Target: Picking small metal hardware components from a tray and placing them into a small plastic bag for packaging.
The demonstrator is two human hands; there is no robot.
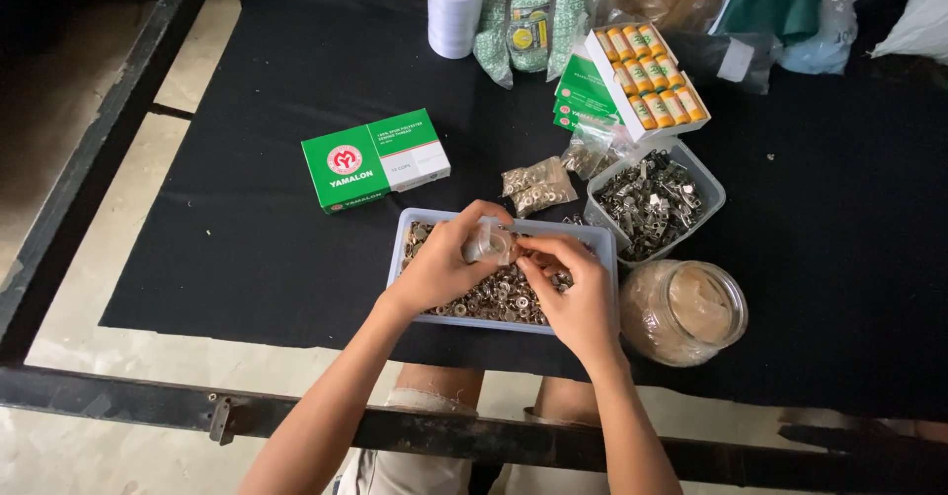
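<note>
My left hand [446, 263] holds a small clear plastic bag [490, 243] above a pale blue tray [412, 221] filled with several small metal rings. My right hand [571, 293] hovers over the same tray, its fingertips pinched at the bag's mouth. Whether a ring sits between those fingertips is too small to tell. Both hands meet over the tray's middle.
On the black cloth [276, 258]: a green and white box [373, 159], a clear tub of metal clips [654, 199], a glass jar [684, 309], an open box of yellow thread spools [647, 78], filled small bags [538, 185], a white tape roll [454, 6]. A dark metal frame [296, 421] edges the table.
</note>
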